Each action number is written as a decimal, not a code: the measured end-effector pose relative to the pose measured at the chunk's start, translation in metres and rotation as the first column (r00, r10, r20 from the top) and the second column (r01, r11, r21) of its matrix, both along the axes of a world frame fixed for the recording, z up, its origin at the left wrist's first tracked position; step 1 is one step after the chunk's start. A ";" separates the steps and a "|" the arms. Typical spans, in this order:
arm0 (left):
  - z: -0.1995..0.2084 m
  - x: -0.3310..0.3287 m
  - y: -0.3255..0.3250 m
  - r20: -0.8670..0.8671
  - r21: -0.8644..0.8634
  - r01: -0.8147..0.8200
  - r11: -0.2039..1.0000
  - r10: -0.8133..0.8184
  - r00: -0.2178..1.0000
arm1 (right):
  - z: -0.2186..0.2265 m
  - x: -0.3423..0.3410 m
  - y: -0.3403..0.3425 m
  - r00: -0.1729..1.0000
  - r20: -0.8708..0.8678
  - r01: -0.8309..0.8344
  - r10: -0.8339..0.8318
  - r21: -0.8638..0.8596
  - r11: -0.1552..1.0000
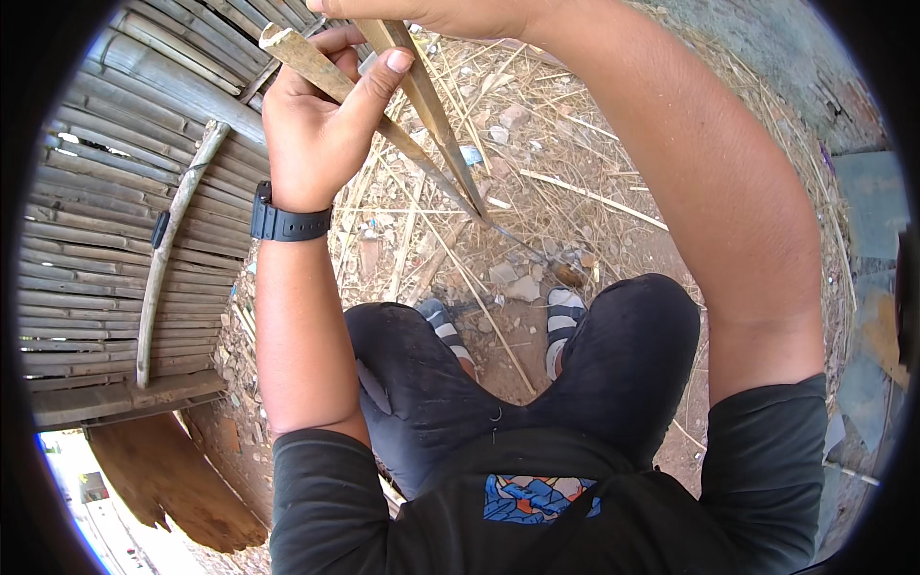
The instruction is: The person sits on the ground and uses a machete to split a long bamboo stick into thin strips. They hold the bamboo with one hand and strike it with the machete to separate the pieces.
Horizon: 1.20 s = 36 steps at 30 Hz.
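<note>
Two long, flat brown lengths that look like split bamboo [431, 110] spread in a narrow V and meet lower down above the ground. From where they meet, a thin dark length runs on toward a round brown lump [567, 272] near my right foot. My left hand [326, 120] is closed round the left length below its pale, rough end, thumb pressed along it. My right hand [431, 13] lies across the top of the right length and appears to grip it; the frame's upper edge cuts off most of its fingers.
A bamboo slat wall [105, 240] with a curved pole [172, 249] stands on the left. Dry straw, splinters and stones [522, 287] litter the dirt ground. My knees [632, 335] are bent, feet in striped footwear below. A weathered wall [805, 57] runs along the right.
</note>
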<state>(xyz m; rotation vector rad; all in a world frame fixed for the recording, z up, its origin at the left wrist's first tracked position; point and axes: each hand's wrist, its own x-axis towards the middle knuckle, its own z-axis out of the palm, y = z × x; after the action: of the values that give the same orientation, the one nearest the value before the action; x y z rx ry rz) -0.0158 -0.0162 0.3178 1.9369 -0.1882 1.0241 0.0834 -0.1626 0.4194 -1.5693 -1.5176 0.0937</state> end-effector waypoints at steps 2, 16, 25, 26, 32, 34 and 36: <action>-0.001 0.000 0.002 -0.015 -0.005 -0.061 0.998 0.061 0.998 | -0.007 -0.004 -0.002 0.999 0.036 -0.012 0.008 0.106 0.994; -0.007 0.007 0.064 -0.044 -0.135 -0.300 0.944 0.297 0.954 | -0.391 0.084 -0.195 0.954 -0.017 0.157 -0.298 -0.820 0.550; -0.002 0.024 0.065 -0.148 -0.052 -0.444 0.895 0.433 0.889 | -0.534 0.018 -0.193 0.890 -0.065 0.147 -0.451 -0.896 0.419; 0.000 0.030 0.060 -0.156 -0.060 -0.436 0.898 0.423 0.892 | -0.557 0.021 -0.197 0.876 -0.082 0.159 -0.475 -0.882 0.444; 0.000 0.027 0.061 -0.166 -0.022 -0.457 0.889 0.448 0.879 | -0.550 0.011 -0.196 0.809 -0.047 0.307 -0.586 -0.817 0.488; 0.001 0.026 0.057 -0.177 -0.030 -0.464 0.886 0.452 0.874 | -0.550 0.013 -0.194 0.804 -0.003 0.319 -0.594 -0.842 0.436; 0.002 0.026 0.056 -0.168 -0.019 -0.450 0.893 0.440 0.882 | -0.559 0.013 -0.192 0.804 0.009 0.316 -0.595 -0.853 0.415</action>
<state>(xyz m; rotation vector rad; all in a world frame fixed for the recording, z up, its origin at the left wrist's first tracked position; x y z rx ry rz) 0.0104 0.0397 0.3200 2.0449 0.3954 1.1423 0.0968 -0.3543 -0.1393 -2.5508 -0.6997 0.8087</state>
